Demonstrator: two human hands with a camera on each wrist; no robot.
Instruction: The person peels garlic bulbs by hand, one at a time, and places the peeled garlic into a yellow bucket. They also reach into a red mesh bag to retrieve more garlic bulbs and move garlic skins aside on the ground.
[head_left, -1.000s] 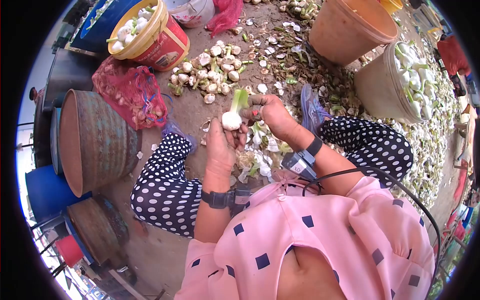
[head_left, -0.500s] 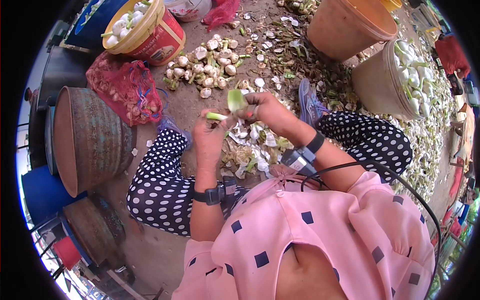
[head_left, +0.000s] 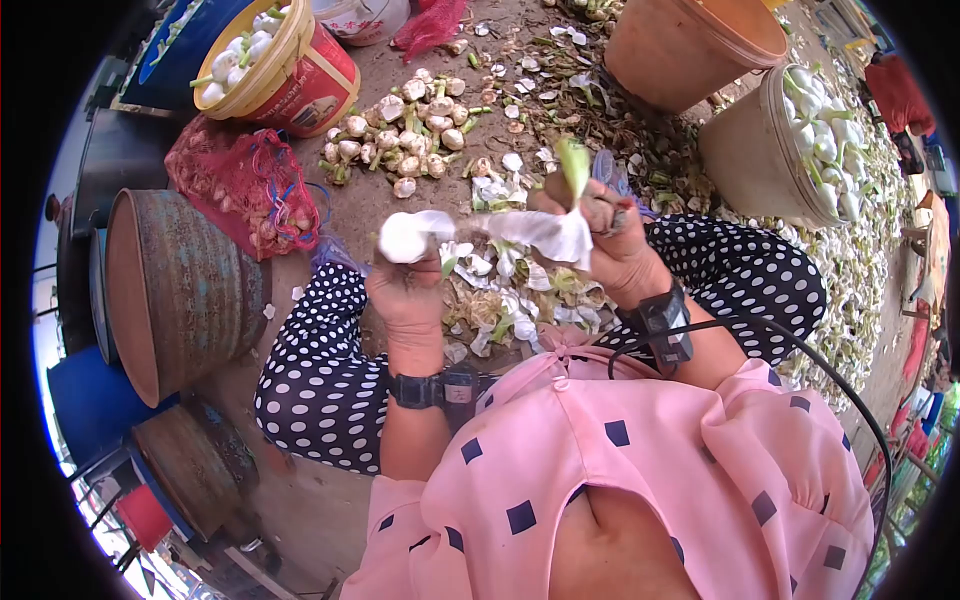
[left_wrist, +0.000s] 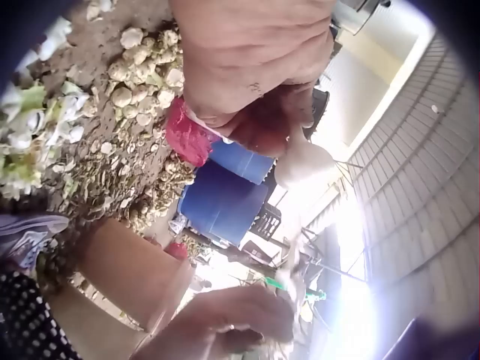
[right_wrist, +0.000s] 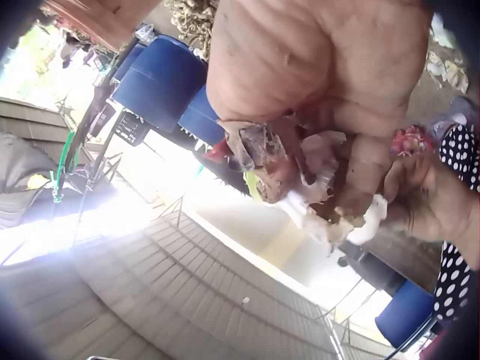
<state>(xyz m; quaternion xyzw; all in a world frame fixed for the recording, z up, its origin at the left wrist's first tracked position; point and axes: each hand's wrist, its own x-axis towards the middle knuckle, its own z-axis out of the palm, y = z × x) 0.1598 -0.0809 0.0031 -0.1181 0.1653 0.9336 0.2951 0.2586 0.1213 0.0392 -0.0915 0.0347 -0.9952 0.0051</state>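
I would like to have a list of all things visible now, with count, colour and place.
Held bulb: one, white, in left hand
Peeled piece: one, white and green, in right hand
Bulb pile: many, off-white, ground ahead
Peelings: countless, mostly white, ground
Bucket with red label: one, yellow, upper left
Empty-looking bucket: one, orange-brown, upper right
Bulb-filled bucket: one, pale, right
Net bags: two, pink-red, left and top
Background clutter: uncountable
Hands: two, left, right
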